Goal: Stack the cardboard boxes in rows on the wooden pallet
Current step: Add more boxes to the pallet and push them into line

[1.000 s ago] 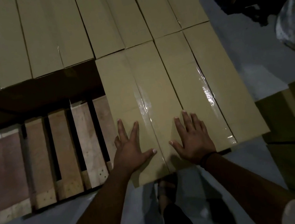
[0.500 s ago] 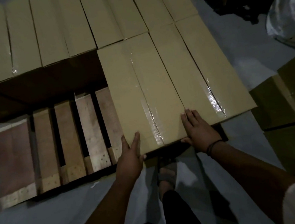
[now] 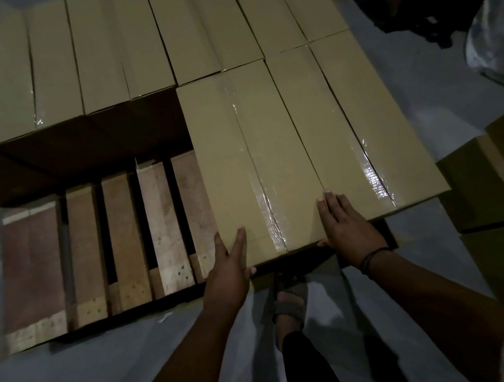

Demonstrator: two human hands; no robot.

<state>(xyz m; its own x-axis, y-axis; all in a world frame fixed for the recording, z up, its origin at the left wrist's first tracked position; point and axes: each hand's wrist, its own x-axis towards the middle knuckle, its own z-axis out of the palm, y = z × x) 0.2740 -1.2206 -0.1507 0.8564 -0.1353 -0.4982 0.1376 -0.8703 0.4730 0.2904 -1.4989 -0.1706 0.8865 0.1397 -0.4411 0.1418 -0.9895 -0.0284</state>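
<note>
A long taped cardboard box (image 3: 241, 166) lies on the wooden pallet (image 3: 123, 241), tight against a second box (image 3: 354, 127) on its right. My left hand (image 3: 230, 268) touches the near left corner of the taped box with straight fingers. My right hand (image 3: 348, 226) lies flat on its near right end, thumb at the front edge. Behind these, a full row of boxes (image 3: 100, 50) spans the pallet. Bare slats show to the left of the taped box.
More cardboard boxes (image 3: 497, 186) stand on the grey floor at the right. A shiny plastic-wrapped bundle (image 3: 498, 33) and dark clutter sit at the back right. My sandalled foot (image 3: 290, 303) is on the floor just below the pallet's edge.
The taped box has slid away from me onto the pallet. Both hands moved from its top back to its near edge, and the view shifted back.
</note>
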